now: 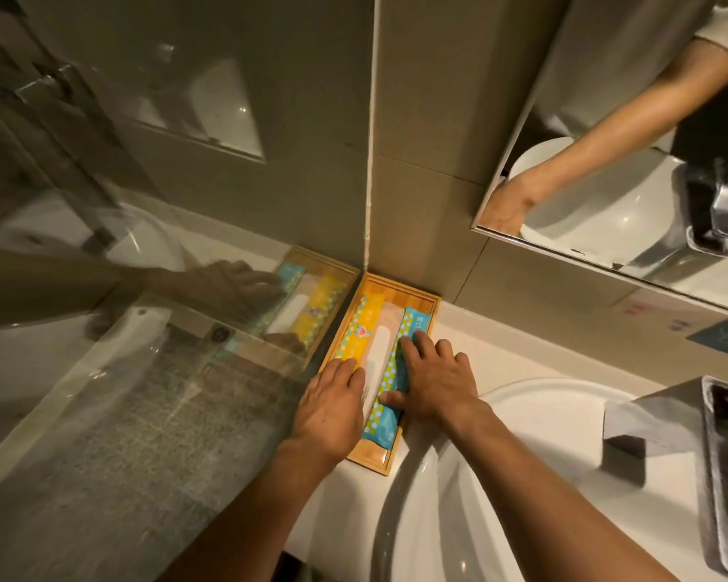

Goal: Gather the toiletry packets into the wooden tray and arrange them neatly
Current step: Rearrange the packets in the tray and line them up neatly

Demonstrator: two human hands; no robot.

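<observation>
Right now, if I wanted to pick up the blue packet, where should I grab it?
Probably by its near end, coming from the front. The blue packet lies flat and lengthwise in the wooden tray, and that end pokes out past the right hand resting on its middle. Pinch the thin end from above; the tray's right rim and the clear packet crowd its long sides.

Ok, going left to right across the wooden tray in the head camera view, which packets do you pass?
yellow packet → white packet → blue packet, all lying lengthwise in the wooden tray.
</observation>
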